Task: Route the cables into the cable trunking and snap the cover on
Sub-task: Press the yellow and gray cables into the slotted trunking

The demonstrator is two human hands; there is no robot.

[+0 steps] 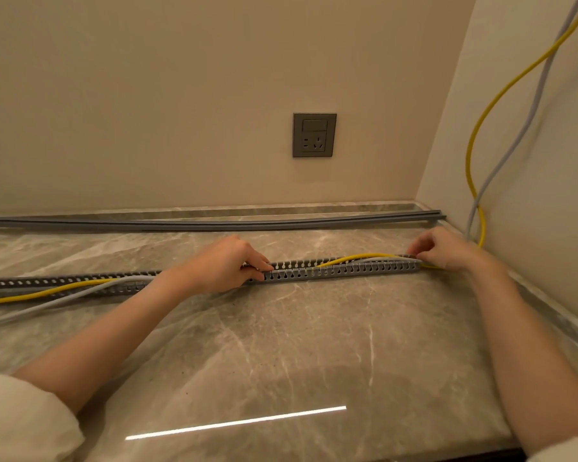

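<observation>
Two hands (227,261) (442,246) on slotted grey trunking (341,270), marble top (281,345).

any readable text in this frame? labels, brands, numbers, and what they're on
None readable.
Wall socket: no print or brand visible on its grey faceplate, only the pin holes and a blank rocker.
Slotted cable trunking: no markings visible.
Trunking cover strips by the wall: plain grey.
Yellow cable and grey cable: any jacket print is too small to tell.
</observation>
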